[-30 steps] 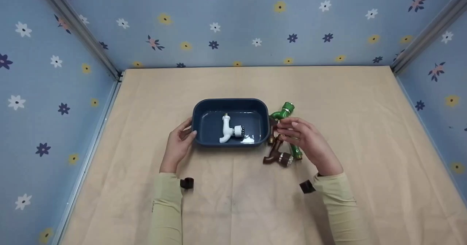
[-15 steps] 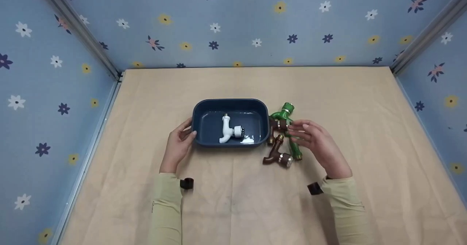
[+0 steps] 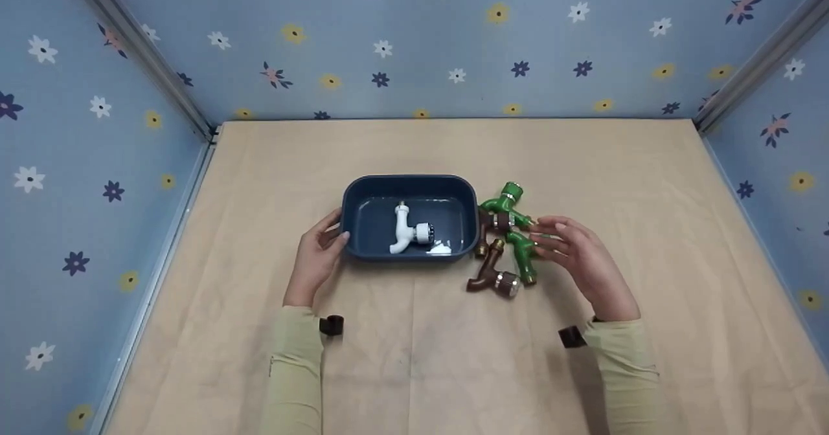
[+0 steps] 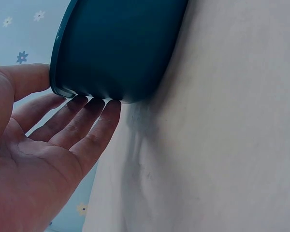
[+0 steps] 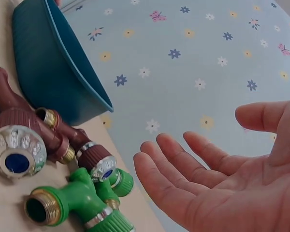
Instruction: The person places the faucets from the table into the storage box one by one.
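Note:
My left hand [image 3: 315, 260] holds the left end of a dark blue plastic basin [image 3: 409, 258]; its fingertips [image 4: 113, 107] rest on the outer wall, with the thumb over the rim. A white faucet [image 3: 403, 231] lies inside the basin. Beyond the basin's right end, two brown faucets [image 3: 490, 276] and two green faucets [image 5: 79, 198] lie in a loose heap. My right hand [image 3: 583, 257] hovers just right of that heap, fingers extended and palm facing it, with nothing in it. In the head view its fingertips overlap the green faucets.
A beige cloth [image 3: 414, 370] covers the table. Blue flowered panels [image 3: 421, 40] close off the back and both sides, joined by grey metal posts [image 3: 139, 50] at the corners. A black wrist mount [image 3: 331, 325] sits beside each wrist.
My right hand has drawn back to the right from the basin's right end, uncovering the brown and green faucets. My left hand, the basin and the faucets stay in place.

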The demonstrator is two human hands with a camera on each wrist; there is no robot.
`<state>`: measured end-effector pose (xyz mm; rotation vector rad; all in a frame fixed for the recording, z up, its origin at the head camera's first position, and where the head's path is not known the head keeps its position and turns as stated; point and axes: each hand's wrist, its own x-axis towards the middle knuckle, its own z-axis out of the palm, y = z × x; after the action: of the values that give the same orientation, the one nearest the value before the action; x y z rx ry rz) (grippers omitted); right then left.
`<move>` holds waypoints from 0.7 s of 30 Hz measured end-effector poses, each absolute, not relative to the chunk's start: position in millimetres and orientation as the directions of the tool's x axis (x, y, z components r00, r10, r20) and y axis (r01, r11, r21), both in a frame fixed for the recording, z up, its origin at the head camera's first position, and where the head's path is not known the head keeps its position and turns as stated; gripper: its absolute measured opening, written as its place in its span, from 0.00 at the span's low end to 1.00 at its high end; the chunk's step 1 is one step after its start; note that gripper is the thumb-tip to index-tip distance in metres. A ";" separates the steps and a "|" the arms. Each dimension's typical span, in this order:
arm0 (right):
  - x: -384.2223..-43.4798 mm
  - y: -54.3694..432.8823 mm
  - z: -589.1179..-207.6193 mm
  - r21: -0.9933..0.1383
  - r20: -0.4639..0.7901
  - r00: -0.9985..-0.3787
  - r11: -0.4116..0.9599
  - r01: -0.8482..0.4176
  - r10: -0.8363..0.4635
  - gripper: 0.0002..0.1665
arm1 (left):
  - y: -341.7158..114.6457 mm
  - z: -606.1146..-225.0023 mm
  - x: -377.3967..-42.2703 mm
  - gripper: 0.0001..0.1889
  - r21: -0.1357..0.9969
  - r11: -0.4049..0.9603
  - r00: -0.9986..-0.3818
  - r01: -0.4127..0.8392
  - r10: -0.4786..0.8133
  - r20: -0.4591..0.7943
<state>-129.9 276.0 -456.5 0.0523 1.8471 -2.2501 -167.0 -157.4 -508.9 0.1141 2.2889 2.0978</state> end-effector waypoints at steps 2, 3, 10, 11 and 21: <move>-129.3 280.0 -457.2 -0.966 -0.176 -0.974 -0.167 0.199 -0.142 0.26 | -156.8 -505.1 -165.9 0.27 0.997 0.077 -0.997 0.025 0.080 0.019; -129.1 281.8 -457.5 -0.966 -0.178 -0.974 -0.161 0.200 -0.139 0.26 | -156.8 -505.6 -166.3 0.27 0.997 0.074 -0.997 0.025 0.080 0.019; -126.9 290.3 -460.3 -0.964 -0.179 -0.975 -0.172 0.200 -0.131 0.19 | -160.2 -523.7 -173.5 0.27 0.998 0.052 -0.998 0.024 0.068 0.020; -126.7 291.3 -460.7 -0.965 -0.180 -0.975 -0.170 0.201 -0.130 0.19 | -160.8 -527.2 -174.7 0.27 0.998 0.054 -0.998 0.026 0.066 0.023; -125.0 297.6 -462.1 -0.966 -0.189 -0.976 -0.157 0.205 -0.112 0.19 | -161.1 -534.3 -175.8 0.26 0.991 0.118 -0.997 0.058 0.050 0.053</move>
<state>-125.0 297.6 -462.1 0.1066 1.8894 -2.2404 -175.8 -161.1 -534.3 0.1144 2.3531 2.0877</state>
